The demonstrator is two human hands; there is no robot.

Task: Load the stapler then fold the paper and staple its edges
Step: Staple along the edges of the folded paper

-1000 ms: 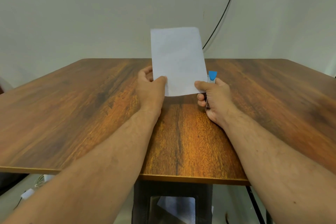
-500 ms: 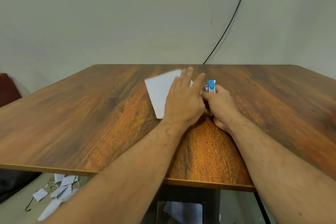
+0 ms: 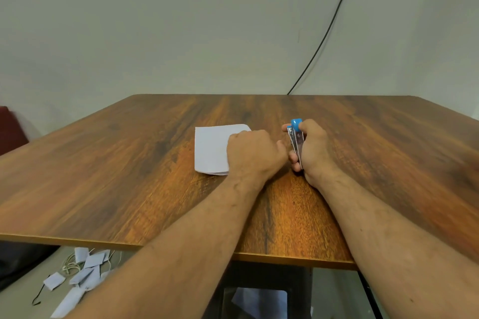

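Flat, folded white paper (layered edges)

A wooden table with dark, streaked grain fills the middle of the view, its near edge trimmed in a lighter band. Behind its far edge rises a plain pale wall, and a black cable runs down it to the table's far edge. Past the table's left edge shows a dark red object. On the floor below the near left corner lie scattered folded white papers and a pale cord.
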